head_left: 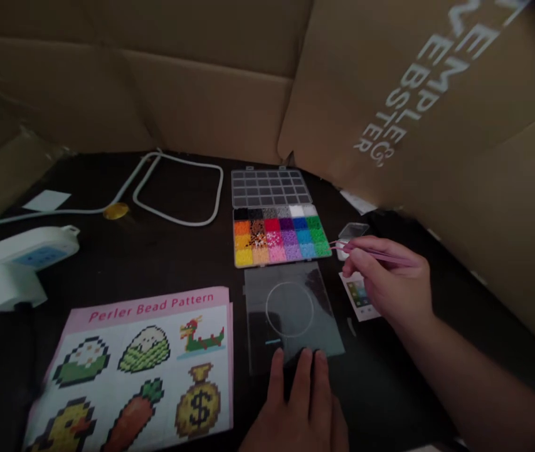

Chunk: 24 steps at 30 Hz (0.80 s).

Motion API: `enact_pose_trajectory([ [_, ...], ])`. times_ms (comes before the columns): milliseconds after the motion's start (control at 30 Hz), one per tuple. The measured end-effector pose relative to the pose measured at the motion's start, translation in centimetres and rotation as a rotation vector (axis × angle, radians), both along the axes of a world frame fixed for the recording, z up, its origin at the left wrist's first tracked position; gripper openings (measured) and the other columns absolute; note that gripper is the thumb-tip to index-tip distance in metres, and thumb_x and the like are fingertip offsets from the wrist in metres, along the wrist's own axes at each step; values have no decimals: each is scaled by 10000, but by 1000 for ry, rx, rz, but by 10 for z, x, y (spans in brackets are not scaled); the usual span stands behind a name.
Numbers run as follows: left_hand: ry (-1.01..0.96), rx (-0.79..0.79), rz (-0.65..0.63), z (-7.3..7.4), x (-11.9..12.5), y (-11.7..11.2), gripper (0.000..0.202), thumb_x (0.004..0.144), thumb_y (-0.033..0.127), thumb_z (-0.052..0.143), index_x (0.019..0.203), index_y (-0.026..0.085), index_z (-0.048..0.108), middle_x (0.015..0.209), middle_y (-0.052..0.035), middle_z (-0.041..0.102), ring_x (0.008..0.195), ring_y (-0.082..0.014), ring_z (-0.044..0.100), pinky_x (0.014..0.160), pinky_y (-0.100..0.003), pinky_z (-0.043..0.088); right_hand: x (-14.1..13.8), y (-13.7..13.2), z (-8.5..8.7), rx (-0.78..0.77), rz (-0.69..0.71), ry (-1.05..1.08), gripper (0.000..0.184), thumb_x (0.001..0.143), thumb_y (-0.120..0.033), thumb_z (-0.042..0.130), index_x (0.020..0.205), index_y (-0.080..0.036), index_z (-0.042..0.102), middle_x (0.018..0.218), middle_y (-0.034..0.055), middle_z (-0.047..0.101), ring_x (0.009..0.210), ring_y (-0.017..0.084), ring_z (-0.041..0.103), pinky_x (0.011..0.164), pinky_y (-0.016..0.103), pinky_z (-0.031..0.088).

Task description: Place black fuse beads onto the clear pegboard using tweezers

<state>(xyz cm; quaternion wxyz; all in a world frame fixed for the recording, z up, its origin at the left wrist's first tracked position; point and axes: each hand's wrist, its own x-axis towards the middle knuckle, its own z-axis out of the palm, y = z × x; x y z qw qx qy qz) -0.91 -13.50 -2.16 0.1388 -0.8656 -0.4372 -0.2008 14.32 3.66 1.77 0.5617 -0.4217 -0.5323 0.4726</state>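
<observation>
My right hand [384, 276] grips a pair of pink tweezers [384, 253], tips pointing left near the right edge of the bead box [290, 235]. The box is open, its compartments filled with small beads sorted by colour; a couple hold mixed colours. Below it lies a clear square pegboard [260, 301] with a pale ring on it and a short light-blue row [273, 342] near its lower left. My left hand [298, 405] lies with fingers stretched out on the board's near edge. Beside my right hand is a small clear case [352, 230] with its lid raised.
A sheet titled Perler Bead Pattern [149, 370] lies on the left. A small picture card [359, 301] is partly under my right hand. Behind are a white cable [177, 223], a yellow disc [115, 211] and a power strip [55, 242]. Cardboard walls [201, 107] surround the dark table.
</observation>
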Motion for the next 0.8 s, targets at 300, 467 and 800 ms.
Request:
enact_pose_trajectory([
  [300,22,24,-17,1,-2,1,186,905,330,530,937,179,635,1138,-103,710,1074,-294,616,971,-502,339,5,21,-13,156,-32,-257,120,746,-230,775,862,-204,762,900,43,707,700,137,673,600,284,608],
  [467,21,29,-31,0,-3,2,184,917,276,491,952,176,642,1117,-96,712,1062,-294,620,978,-517,326,-6,19,-16,102,12,-266,90,748,-250,765,814,-189,764,800,34,714,603,123,662,569,279,612],
  [800,15,55,-4,-11,-2,3,150,931,293,534,945,190,641,1096,-61,714,1040,-238,625,1088,-532,309,-7,21,-11,-83,-5,-269,123,735,-259,799,778,-155,749,612,28,704,529,118,662,502,215,578],
])
